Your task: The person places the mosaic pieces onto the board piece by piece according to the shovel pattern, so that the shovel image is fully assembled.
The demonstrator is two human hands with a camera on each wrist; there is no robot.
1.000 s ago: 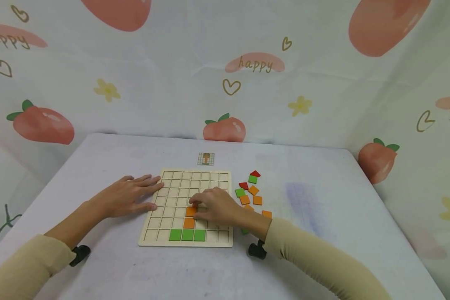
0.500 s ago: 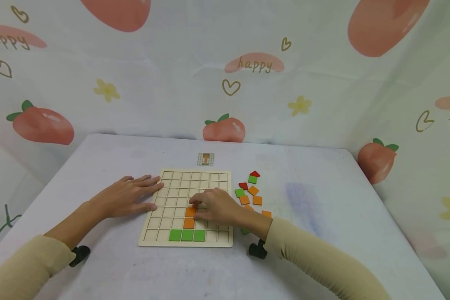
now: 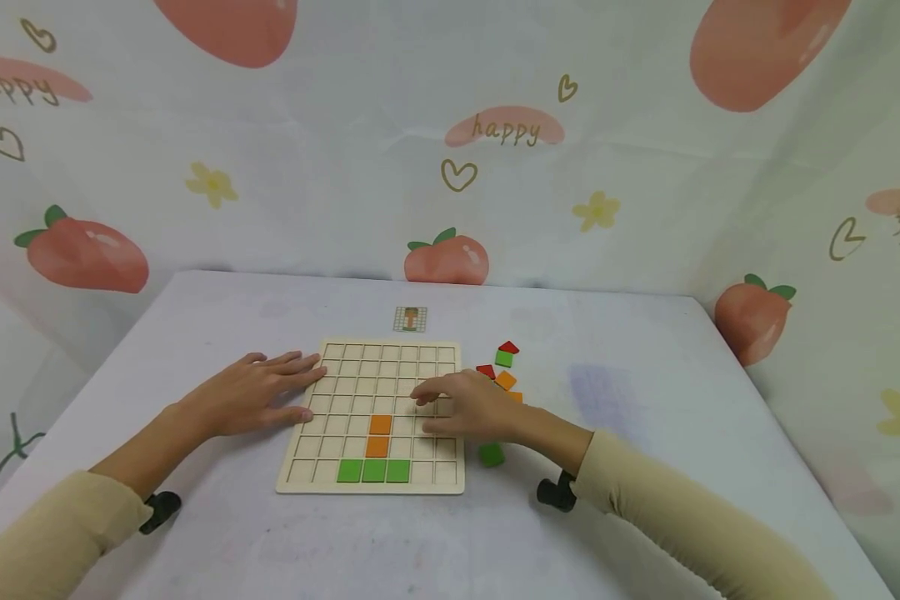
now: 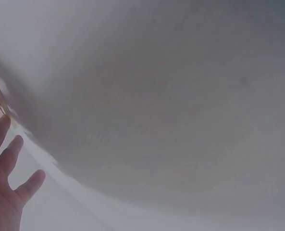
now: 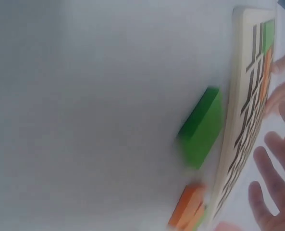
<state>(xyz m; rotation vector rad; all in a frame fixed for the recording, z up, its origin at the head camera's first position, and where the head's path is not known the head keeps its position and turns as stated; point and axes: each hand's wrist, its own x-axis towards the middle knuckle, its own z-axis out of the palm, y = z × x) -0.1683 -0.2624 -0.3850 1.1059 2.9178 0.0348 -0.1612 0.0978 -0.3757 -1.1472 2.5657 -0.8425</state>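
Note:
A pale wooden grid board [image 3: 333,492] lies on the white table. In its lower cells sit two orange square tiles [image 3: 378,436], one above the other, and below them a row of three green square tiles [image 3: 373,471]. My left hand [image 3: 258,395] rests at the board's left edge, fingers spread and touching the rim. Over the board's right side is my right hand [image 3: 472,406], its fingers loosely bent, apart, and holding nothing. Beyond the board's right edge, a loose green tile [image 5: 202,127] shows in the right wrist view.
Right of the board lie loose tiles, including a red triangle [image 3: 508,347], a green square [image 3: 503,359] and an orange square [image 3: 506,380]; my right hand and forearm hide some. Behind the board lies a small picture card [image 3: 410,319]. A patterned cloth [image 3: 330,192] hangs behind the table.
My right hand has left the upper orange tile and moved right across the board, leaving both orange tiles in their cells. My left hand stays at the board's left edge.

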